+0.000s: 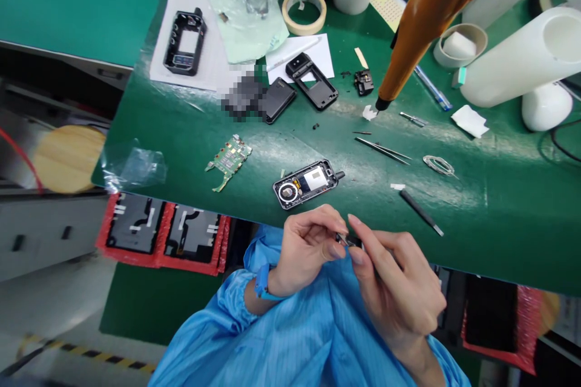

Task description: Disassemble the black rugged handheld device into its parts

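Between the fingertips of my left hand (313, 238) and my right hand (390, 272) is a small dark part (349, 241) with a metallic bit; its kind is too small to make out. Both hands pinch it at the table's front edge. Just beyond them lies an opened handset housing (308, 184) with a round ring and a stubby antenna. To its left rests a green circuit board (230, 160). A dark flat tool (422, 212), tweezers (382, 150) and a coil of thin wire (439, 165) lie to the right.
An orange electric screwdriver (417, 23) hangs over the table's right half. Farther back are a black frame (313, 81), a battery-like block (278, 100), a tape roll (304, 11) and white bottles (517, 60). Panels in red bubble wrap (163, 232) sit below the left edge.
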The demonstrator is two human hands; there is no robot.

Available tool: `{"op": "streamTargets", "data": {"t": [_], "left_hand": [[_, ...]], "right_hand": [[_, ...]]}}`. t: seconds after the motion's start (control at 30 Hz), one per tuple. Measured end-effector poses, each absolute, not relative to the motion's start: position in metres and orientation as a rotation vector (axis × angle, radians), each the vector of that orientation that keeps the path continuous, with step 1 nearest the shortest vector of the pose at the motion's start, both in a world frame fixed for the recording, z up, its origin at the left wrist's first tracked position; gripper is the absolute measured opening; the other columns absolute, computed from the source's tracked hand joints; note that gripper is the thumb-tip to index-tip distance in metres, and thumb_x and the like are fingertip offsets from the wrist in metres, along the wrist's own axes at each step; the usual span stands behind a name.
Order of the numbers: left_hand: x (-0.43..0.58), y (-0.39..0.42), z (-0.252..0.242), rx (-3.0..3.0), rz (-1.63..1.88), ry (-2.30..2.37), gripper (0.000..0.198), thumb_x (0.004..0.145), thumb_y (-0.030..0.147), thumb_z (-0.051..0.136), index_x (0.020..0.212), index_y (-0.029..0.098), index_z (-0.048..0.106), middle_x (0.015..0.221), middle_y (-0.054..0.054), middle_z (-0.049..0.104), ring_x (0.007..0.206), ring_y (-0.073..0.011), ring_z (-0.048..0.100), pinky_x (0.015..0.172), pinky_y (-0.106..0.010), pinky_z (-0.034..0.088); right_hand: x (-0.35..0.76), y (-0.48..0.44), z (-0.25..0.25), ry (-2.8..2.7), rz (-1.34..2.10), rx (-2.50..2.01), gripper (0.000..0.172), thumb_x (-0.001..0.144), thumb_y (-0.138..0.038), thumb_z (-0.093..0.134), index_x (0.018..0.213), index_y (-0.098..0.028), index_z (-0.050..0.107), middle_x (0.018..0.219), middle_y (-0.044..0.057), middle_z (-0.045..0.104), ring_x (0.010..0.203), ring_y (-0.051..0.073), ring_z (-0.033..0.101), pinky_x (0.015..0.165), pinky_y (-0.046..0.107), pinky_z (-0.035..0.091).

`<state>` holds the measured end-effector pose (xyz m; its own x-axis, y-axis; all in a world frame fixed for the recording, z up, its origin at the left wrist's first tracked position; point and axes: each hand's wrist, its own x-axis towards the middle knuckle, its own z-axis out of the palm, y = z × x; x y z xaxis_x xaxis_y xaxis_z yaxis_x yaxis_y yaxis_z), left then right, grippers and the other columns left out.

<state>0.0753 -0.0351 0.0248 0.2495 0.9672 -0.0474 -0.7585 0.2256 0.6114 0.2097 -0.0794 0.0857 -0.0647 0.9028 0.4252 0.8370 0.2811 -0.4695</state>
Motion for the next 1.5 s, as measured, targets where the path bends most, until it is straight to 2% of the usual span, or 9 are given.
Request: {"op": "streamTargets", "data": {"t": [0.17, 0.37, 0.57, 0.77, 1.0, 1.1, 1.27, 1.5], "left_hand": [[0.0733, -0.0316, 0.0303, 0.480, 1.193, 0.487, 0.023, 0.082, 0.039, 0.105, 0.091, 0.025, 0.089, 0.077, 0.002, 0.070, 0.068, -0.0058, 0.065, 0.070, -0.015, 0.057], [0.0716, -0.0304, 0.0334, 0.432, 1.104, 0.482, 0.034, 0.080, 0.046, 0.106, 0.084, 0.021, 0.083, 0.072, 0.003, 0.063, 0.065, -0.0052, 0.059, 0.069, -0.016, 0.055], [0.0725, -0.0305, 0.0323, 0.444, 1.126, 0.470, 0.028, 0.082, 0.042, 0.105, 0.089, 0.023, 0.086, 0.075, 0.003, 0.067, 0.067, -0.0050, 0.061, 0.069, -0.014, 0.055], [0.0734, -0.0294, 0.0308, 0.468, 1.118, 0.535, 0.037, 0.078, 0.050, 0.107, 0.086, 0.021, 0.085, 0.071, 0.003, 0.063, 0.066, -0.0066, 0.062, 0.068, -0.017, 0.057], [0.0732, -0.0284, 0.0329, 0.456, 1.150, 0.473, 0.022, 0.085, 0.043, 0.103, 0.096, 0.028, 0.091, 0.074, 0.002, 0.067, 0.070, -0.0059, 0.064, 0.072, -0.015, 0.058], [0.0723, -0.0285, 0.0329, 0.446, 1.152, 0.481, 0.023, 0.085, 0.042, 0.104, 0.095, 0.026, 0.091, 0.074, 0.002, 0.067, 0.069, -0.0060, 0.064, 0.071, -0.015, 0.057], [0.0713, -0.0290, 0.0310, 0.476, 1.155, 0.524, 0.031, 0.082, 0.046, 0.105, 0.089, 0.021, 0.088, 0.071, 0.002, 0.065, 0.068, -0.0075, 0.064, 0.069, -0.017, 0.058], [0.0714, -0.0304, 0.0291, 0.470, 1.185, 0.488, 0.022, 0.085, 0.038, 0.104, 0.094, 0.024, 0.090, 0.076, 0.001, 0.071, 0.071, -0.0074, 0.069, 0.072, -0.016, 0.059]], "right_hand": [[0.2103, -0.0808, 0.0835, -1.898, 0.131, -1.569, 0.037, 0.119, -0.018, 0.062, 0.154, -0.020, 0.074, 0.098, 0.003, 0.081, 0.079, 0.014, 0.073, 0.074, 0.026, 0.059], [0.2126, -0.0809, 0.0821, -1.900, 0.126, -1.568, 0.030, 0.118, -0.018, 0.064, 0.145, -0.017, 0.078, 0.099, 0.003, 0.081, 0.080, 0.013, 0.072, 0.074, 0.025, 0.059], [0.2118, -0.0791, 0.0849, -1.898, 0.113, -1.567, 0.027, 0.118, -0.017, 0.065, 0.140, -0.014, 0.080, 0.099, 0.004, 0.080, 0.081, 0.013, 0.072, 0.075, 0.024, 0.058], [0.2111, -0.0789, 0.0835, -1.876, 0.123, -1.559, 0.044, 0.112, -0.007, 0.069, 0.154, -0.019, 0.075, 0.101, 0.003, 0.080, 0.082, 0.014, 0.073, 0.075, 0.025, 0.059], [0.2128, -0.0793, 0.0851, -1.893, 0.133, -1.534, 0.056, 0.115, -0.011, 0.067, 0.168, -0.026, 0.063, 0.104, 0.004, 0.081, 0.085, 0.015, 0.075, 0.076, 0.025, 0.061], [0.2126, -0.0792, 0.0860, -1.904, 0.127, -1.530, 0.051, 0.115, -0.011, 0.066, 0.165, -0.023, 0.067, 0.104, 0.003, 0.081, 0.085, 0.014, 0.074, 0.078, 0.024, 0.060], [0.2120, -0.0808, 0.0833, -1.902, 0.126, -1.566, 0.038, 0.112, -0.009, 0.069, 0.148, -0.016, 0.078, 0.101, 0.004, 0.081, 0.083, 0.013, 0.073, 0.077, 0.024, 0.059], [0.2125, -0.0803, 0.0852, -1.922, 0.129, -1.579, 0.049, 0.112, -0.009, 0.067, 0.159, -0.024, 0.072, 0.100, 0.003, 0.082, 0.079, 0.014, 0.075, 0.074, 0.025, 0.061]]}}
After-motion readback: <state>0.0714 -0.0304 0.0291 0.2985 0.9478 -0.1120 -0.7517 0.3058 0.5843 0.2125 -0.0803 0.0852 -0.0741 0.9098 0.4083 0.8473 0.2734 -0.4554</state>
